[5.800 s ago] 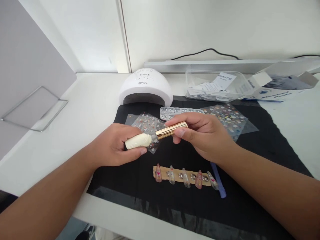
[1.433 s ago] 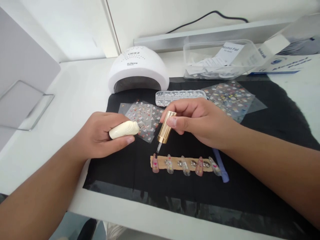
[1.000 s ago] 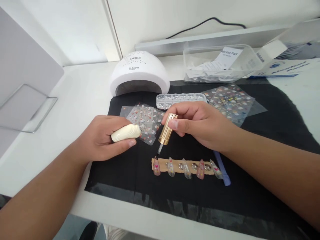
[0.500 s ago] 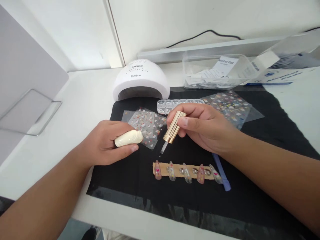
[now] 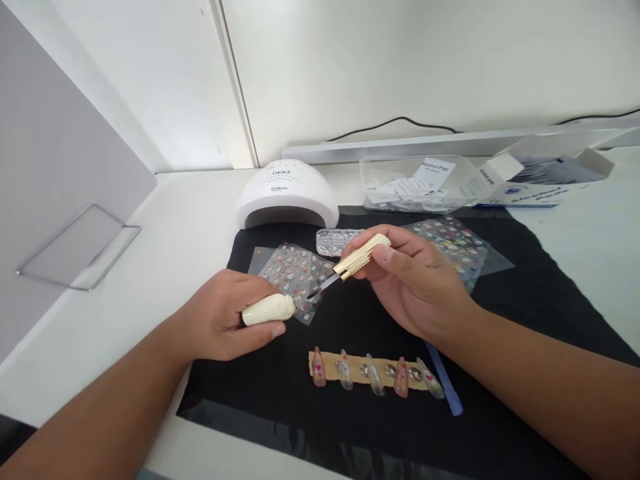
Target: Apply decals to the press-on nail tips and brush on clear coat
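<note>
Left hand (image 5: 220,320): clamped on cream ribbed polish bottle (image 5: 265,310), lying sideways above black mat (image 5: 525,300). Right hand (image 5: 410,280): pinching gold ribbed brush cap (image 5: 361,256), bristle tip near bottle mouth.

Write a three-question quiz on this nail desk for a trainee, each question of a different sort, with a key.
1. True or false: the left hand holds a cream bottle.
2. The gold cap is in which hand? A left, B right.
3. Name the white domed device behind the black mat.

Key: 1 true. 2 B, the right hand. 3 the nail lamp.
</note>
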The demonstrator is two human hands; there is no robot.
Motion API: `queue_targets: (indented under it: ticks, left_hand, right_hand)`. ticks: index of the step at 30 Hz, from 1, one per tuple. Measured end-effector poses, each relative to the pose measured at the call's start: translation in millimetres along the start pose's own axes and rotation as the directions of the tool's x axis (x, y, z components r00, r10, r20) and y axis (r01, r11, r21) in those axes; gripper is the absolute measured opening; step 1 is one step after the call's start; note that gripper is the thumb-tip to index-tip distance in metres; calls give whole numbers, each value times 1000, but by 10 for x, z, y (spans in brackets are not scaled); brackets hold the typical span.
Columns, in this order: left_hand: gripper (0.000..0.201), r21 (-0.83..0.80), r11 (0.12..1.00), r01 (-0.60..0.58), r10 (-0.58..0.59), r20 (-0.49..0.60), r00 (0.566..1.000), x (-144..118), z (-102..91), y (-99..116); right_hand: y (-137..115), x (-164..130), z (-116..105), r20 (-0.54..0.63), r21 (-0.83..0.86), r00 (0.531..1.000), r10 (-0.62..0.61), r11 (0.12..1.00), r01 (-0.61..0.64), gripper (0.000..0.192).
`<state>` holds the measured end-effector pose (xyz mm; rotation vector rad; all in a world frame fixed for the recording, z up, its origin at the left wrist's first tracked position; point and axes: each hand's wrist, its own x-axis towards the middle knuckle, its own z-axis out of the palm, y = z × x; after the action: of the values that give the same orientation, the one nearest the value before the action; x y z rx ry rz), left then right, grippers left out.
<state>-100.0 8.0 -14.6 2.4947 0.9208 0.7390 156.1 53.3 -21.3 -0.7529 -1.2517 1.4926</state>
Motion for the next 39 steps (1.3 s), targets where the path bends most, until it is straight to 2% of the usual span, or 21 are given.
queue_targets:
  ticks: [10, 14, 21, 27, 31, 34, 37, 39]
  left_hand:
    - [17, 20, 999, 35, -35, 2, 999, -3, 17, 3]
    - [18, 16, 999, 46, -46, -1, 999, -1, 15, 7]
    - [15, 6, 999, 32, -32, 13, 999, -5, 21, 16]
    - [13, -28, 999, 17, -17, -3, 1000, -13, 10, 3]
    - [12, -11, 1000, -6, 6, -4, 1000, -9, -19, -5]
    - [12, -3, 1000, -22, 22, 4, 1000, -8, -44, -19]
    - [11, 6, 1000, -11, 11, -12, 1000, -14, -61, -41]
    - [11, 15, 1000, 6, -6, -23, 1000, -20, -67, -50]
  right_hand:
    - [46, -27, -6, 57, 12, 998, -18, 1000, 18, 26]
    - [28, -44, 18, 113, -16, 993, 16, 1000, -14, 27]
    - [-1, -77, 43, 264, -255, 964, 23, 966, 47, 12]
    - [12, -47, 34, 175, -46, 984, 34, 999, -26, 9]
    - [-1, -2, 5, 38, -32, 999, -12, 999, 13, 16]
    - [-11, 18, -4, -24, -18, 999, -30, 999, 30, 18]
    - [-14, 3, 5, -1, -31, 1000, -24, 999, 24, 20]
    - [-18, -25, 17, 87, -69, 996, 20, 997, -14, 20]
